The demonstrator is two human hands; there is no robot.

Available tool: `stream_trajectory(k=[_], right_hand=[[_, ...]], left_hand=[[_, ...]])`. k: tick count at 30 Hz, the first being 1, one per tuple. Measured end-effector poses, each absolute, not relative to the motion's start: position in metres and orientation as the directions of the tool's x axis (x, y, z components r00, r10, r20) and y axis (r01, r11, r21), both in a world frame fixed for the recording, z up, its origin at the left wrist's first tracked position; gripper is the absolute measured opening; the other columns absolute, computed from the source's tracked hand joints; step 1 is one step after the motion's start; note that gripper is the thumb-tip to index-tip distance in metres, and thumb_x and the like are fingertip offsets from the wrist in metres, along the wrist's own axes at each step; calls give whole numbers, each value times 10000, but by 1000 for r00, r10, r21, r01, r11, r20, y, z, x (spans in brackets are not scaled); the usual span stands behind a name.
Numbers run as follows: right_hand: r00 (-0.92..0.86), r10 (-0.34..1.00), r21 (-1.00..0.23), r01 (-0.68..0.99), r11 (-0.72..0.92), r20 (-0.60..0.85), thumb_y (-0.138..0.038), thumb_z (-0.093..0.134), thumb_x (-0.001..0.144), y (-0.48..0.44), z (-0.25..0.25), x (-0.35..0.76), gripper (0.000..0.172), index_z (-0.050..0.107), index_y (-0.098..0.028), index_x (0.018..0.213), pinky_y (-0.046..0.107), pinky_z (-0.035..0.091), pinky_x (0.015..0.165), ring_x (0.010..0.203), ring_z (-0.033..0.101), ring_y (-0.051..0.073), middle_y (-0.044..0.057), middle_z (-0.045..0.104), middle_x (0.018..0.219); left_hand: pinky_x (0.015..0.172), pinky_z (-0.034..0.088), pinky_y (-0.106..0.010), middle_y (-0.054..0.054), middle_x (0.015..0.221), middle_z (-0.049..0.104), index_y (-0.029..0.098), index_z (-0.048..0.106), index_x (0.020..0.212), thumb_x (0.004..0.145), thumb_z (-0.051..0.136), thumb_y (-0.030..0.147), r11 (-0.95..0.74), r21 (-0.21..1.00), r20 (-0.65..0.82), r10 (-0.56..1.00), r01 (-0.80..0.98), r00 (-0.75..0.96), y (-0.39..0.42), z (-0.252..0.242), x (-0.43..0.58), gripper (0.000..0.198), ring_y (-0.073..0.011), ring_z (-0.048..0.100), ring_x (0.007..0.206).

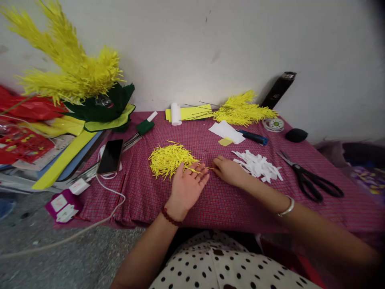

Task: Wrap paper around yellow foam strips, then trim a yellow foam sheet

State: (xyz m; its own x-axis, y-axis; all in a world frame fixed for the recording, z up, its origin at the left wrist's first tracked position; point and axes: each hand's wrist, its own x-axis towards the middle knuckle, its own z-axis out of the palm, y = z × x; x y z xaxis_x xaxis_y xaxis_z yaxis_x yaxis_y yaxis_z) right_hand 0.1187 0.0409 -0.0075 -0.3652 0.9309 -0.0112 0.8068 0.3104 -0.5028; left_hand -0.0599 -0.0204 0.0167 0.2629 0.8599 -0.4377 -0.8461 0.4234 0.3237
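Fabric with black dots fills the bottom centre of the frame, against the near edge of the checked surface. At centre, the left hand lies palm up, its fingers loosely spread and released, a yellow bit resting across them. Just right of it, the right hand curls with its fingers pinched on the end of a thin yellow strip that points towards the left hand.

A pile of yellow strips touches or nearly touches the left fingertips; white strips lie right of the right hand. Black scissors lie at the right of the frame, and a dark phone at the left. Farther back come white paper, a blue tool, a tape reel and a white roll on yellow paper. Yellow plumes lie near a leaning black flask, upper right; taller plumes stand upper left before the wall.
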Motion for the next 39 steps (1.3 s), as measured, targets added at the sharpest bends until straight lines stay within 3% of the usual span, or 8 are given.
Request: stream_trajectory(k=[7,17,22,27,30,33,37,39], right_hand=[[-320,947,-625,739,252,4,-259,465,833,32,-1,115,109,484,-214,735,266,399,566,606,536,157,4,570,654],[-390,920,-757,588,287,46,-240,493,791,-10,18,94,44,500,-219,752,256,419,547,588,539,138,-11,577,656],[-373,926,-778,561,282,66,-238,487,800,4,12,99,48,500,-215,760,254,417,552,605,545,136,-2,595,687],[-344,934,-786,550,281,93,-278,488,806,28,1,109,93,496,-214,738,248,384,525,573,497,128,-23,547,641],[-337,935,-792,539,286,108,-301,485,810,43,-6,109,118,491,-215,731,242,370,498,542,478,123,-36,525,611],[-331,933,-796,521,309,145,-290,471,815,56,-8,103,115,477,-218,727,246,388,506,548,492,127,-34,531,620],[-353,909,-782,493,382,221,-226,477,810,66,-5,90,41,513,-207,814,276,457,618,676,566,153,7,602,743],[-359,893,-762,488,426,270,-190,506,793,66,-3,86,152,540,-194,941,319,467,749,835,589,179,53,629,909]], left_hand=[[868,511,-362,-151,1202,576,134,596,1049,907,382,524,470,301,-479,827,-830,295,-38,9,-54,467,-241,581,1068],[783,506,-312,-106,876,623,127,595,848,945,344,470,489,213,-369,842,-846,394,-42,2,-40,435,-187,612,829],[797,509,-303,-98,898,645,120,594,880,931,414,224,475,265,-407,844,-839,349,-35,0,-40,214,-159,630,813],[564,461,-184,-13,673,597,123,595,908,905,453,137,466,333,-512,820,-820,257,-23,5,-51,142,-74,563,558],[519,423,-172,4,638,578,130,593,960,878,488,142,457,436,-461,853,-775,244,-11,16,-58,133,-66,531,519],[520,408,-188,12,628,578,125,566,1046,840,534,166,404,638,-343,911,-656,228,6,27,-63,212,-74,514,516],[540,386,-209,28,613,583,123,467,1223,827,517,183,191,925,-148,977,-327,153,29,28,-67,404,-91,494,530],[570,384,-220,38,608,571,120,429,1289,832,495,179,47,993,-33,990,-107,137,36,22,-70,465,-99,493,559]])
